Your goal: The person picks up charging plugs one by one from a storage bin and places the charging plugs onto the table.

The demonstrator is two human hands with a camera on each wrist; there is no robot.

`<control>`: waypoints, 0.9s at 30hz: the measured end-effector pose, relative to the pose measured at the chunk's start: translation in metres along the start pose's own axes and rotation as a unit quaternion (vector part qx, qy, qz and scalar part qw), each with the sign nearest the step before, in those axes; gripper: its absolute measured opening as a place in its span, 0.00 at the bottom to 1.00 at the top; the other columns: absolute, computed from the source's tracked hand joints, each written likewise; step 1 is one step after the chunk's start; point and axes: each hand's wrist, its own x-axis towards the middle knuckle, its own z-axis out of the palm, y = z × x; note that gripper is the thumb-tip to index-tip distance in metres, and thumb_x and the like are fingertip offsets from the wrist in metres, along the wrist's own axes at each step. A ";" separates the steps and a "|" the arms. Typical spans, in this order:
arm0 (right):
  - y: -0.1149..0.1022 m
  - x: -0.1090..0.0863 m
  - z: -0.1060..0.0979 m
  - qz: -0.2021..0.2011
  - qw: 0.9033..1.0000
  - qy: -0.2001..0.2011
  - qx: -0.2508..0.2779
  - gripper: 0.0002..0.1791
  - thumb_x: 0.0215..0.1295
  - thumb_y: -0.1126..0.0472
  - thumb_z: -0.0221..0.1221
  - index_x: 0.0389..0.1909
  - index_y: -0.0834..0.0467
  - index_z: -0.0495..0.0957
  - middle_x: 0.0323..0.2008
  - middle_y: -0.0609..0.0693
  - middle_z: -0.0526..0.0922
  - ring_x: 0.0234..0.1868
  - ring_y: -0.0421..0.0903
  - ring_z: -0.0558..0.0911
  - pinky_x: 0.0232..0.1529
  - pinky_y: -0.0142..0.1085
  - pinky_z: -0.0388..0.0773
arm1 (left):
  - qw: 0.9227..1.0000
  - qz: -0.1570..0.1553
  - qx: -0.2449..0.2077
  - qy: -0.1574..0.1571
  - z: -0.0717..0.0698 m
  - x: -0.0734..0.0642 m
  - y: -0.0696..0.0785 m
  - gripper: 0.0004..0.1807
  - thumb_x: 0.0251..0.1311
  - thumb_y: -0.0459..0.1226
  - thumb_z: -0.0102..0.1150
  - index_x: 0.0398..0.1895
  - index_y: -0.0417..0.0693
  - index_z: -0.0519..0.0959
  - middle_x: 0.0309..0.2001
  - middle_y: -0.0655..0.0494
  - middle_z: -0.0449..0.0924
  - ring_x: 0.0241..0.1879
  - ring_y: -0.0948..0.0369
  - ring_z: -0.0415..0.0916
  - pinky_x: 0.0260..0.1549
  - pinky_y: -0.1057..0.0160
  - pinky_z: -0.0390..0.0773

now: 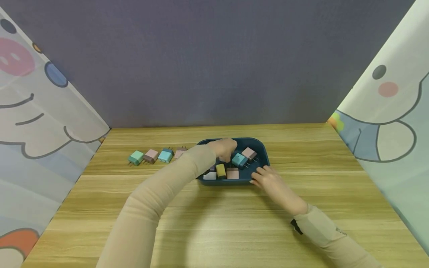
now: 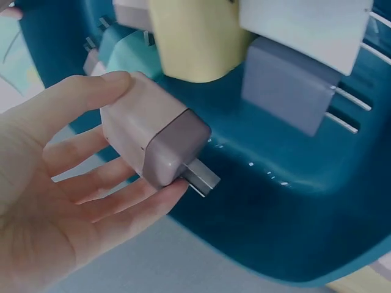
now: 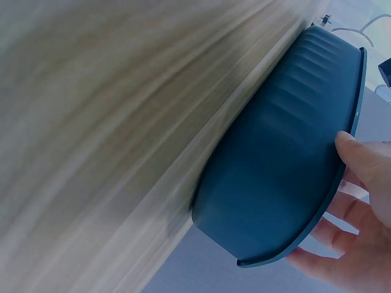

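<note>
My left hand (image 1: pixel 225 148) is over the dark blue plastic bin (image 1: pixel 247 173). In the left wrist view it holds a pink charger plug (image 2: pixel 149 116) between thumb and fingers, with the metal prongs sticking out away from the palm. My right hand (image 1: pixel 269 182) grips the bin's front right rim. In the right wrist view the thumb lies on the outer wall (image 3: pixel 281 152) and the fingers pass over the rim. Inside the bin lie a teal plug (image 1: pixel 240 160), a yellow plug (image 1: pixel 221 171), a white plug (image 1: pixel 209 175), a purple plug (image 2: pixel 287 85) and pink ones (image 1: pixel 249 153).
Left of the bin, a row of plugs stands on the wooden table (image 1: pixel 234 223): green (image 1: pixel 136 158), pink (image 1: pixel 151 156), light blue (image 1: pixel 165 155) and another pink one (image 1: pixel 179 152), partly hidden by my left sleeve. A grey wall (image 1: pixel 214 74) rises behind the table, with cartoon-printed cloths at both sides.
</note>
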 end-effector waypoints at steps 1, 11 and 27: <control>0.000 0.000 0.000 0.001 1.000 -0.001 0.001 0.04 0.52 0.61 0.61 0.25 0.56 0.75 0.23 0.46 0.70 0.25 0.43 0.64 0.29 0.36 0.69 | 1.000 -0.003 -0.003 -0.003 -0.002 -0.001 0.001 0.15 0.53 0.29 0.54 0.46 0.43 0.72 0.44 0.53 0.72 0.34 0.60 0.68 0.27 0.65 0.70; 0.000 0.000 0.000 0.006 1.000 -0.003 0.002 0.04 0.52 0.61 0.61 0.25 0.57 0.76 0.23 0.46 0.70 0.25 0.43 0.64 0.29 0.37 0.69 | 1.000 -0.003 -0.013 0.008 -0.013 -0.013 0.005 0.16 0.53 0.29 0.53 0.47 0.41 0.72 0.44 0.53 0.71 0.34 0.60 0.66 0.30 0.66 0.69; -0.001 0.000 -0.002 0.015 1.000 -0.016 0.002 0.04 0.53 0.61 0.61 0.26 0.56 0.76 0.23 0.46 0.70 0.25 0.43 0.64 0.29 0.37 0.70 | 0.999 0.011 0.008 0.045 -0.022 -0.035 0.003 0.17 0.51 0.31 0.57 0.46 0.41 0.73 0.47 0.51 0.72 0.36 0.61 0.71 0.38 0.66 0.74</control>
